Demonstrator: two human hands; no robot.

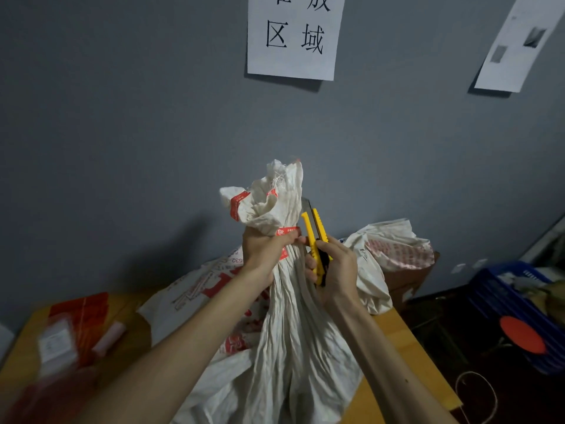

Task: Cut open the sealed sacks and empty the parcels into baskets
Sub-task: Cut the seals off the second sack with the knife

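Observation:
A white woven sack (293, 325) stands upright on the wooden table (406, 347), its neck bunched and bound by a red seal band (289, 231). My left hand (264, 250) grips the neck just under the band. My right hand (334, 270) holds a yellow utility knife (316, 240) with its blade out, pointing up beside the band on the sack's right. A second white sack with red print (208, 289) lies behind on the table.
Another white sack (394, 246) rests on a cardboard box (406, 280) at the back right. A blue plastic basket (516, 304) stands on the floor at the right, with a red round object (522, 335). Red packets (76, 325) lie on the table's left.

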